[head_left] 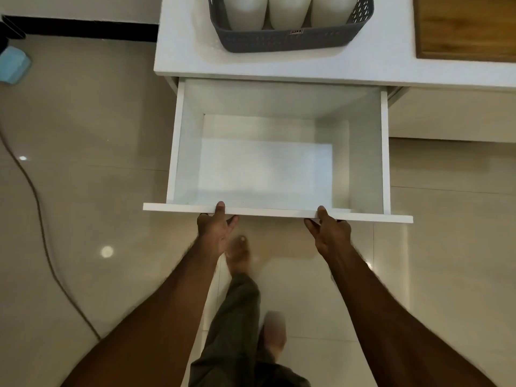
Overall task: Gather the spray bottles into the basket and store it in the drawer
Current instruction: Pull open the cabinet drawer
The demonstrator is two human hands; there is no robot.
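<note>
A white drawer stands pulled far out from under the white counter, and nothing lies inside it. My left hand grips the drawer's front panel left of centre, thumb on top, fingers under the edge. My right hand holds the same panel right of centre in the same way. On the counter above sits a grey perforated basket holding three white spray bottles, whose tops are cut off by the frame.
The white counter runs across the top. A wooden board lies at its right. My legs and bare feet stand on the glossy tiled floor. A dark cable snakes at the left, near a blue object.
</note>
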